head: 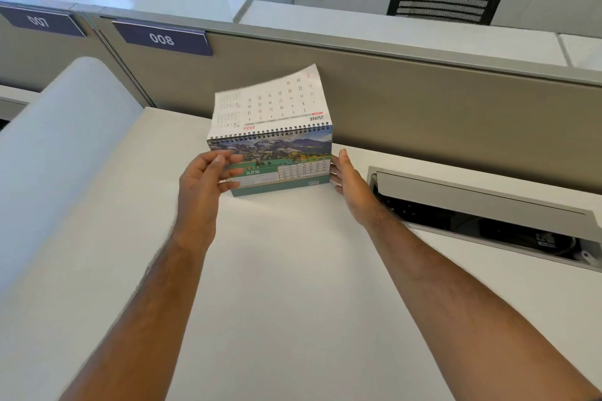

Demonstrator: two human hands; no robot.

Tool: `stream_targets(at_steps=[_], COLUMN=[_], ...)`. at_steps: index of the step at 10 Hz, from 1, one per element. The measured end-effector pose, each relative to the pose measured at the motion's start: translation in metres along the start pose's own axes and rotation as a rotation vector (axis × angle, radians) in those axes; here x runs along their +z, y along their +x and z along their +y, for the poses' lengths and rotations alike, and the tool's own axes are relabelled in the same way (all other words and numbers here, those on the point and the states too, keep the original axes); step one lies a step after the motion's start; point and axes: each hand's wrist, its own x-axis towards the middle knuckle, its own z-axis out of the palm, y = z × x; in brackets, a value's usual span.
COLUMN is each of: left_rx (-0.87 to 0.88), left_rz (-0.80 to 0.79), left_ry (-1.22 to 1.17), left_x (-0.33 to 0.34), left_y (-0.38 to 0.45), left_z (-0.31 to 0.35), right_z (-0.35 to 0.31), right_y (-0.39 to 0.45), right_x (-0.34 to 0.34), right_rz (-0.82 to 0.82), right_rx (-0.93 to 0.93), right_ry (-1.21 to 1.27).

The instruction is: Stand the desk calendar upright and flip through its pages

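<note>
The spiral-bound desk calendar [286, 161] stands upright on the white desk [293, 270], close to the partition. Its front page shows a mountain photo and "JUNE". One white page [270, 101] arcs up and back over the spiral, its print upside down to me. My left hand [205, 179] hovers at the calendar's left front with fingers spread and loosely curled, holding nothing. My right hand [350, 182] lies flat against the calendar's right edge with fingers straight.
A beige partition [423, 107] with labels "007" and "008" runs behind the calendar. An open cable tray with a raised grey lid [472, 202] is sunk into the desk at the right. A white curved divider [65, 140] rises at the left.
</note>
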Motion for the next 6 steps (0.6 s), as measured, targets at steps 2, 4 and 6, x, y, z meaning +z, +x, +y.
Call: stream_targets(at_steps=[2,4,6], left_rx=[-0.061,-0.02,0.127], left_rz=[0.162,0.184,-0.012], left_ry=[0.049,0.207,0.722], left_x=[-0.007,-0.01,-0.02], left_y=[-0.005,-0.01,-0.029], left_z=[-0.019,-0.045,-0.098], right_z=[-0.001,-0.003,0.013], right_y=[-0.001,-0.004,-0.001], right_x=[0.0,0.002,0.001], right_rz=[0.013,0.032,0.155], right_rx=[-0.005,-0.001,0.019], right_ry=[-0.014,-0.017,-0.1])
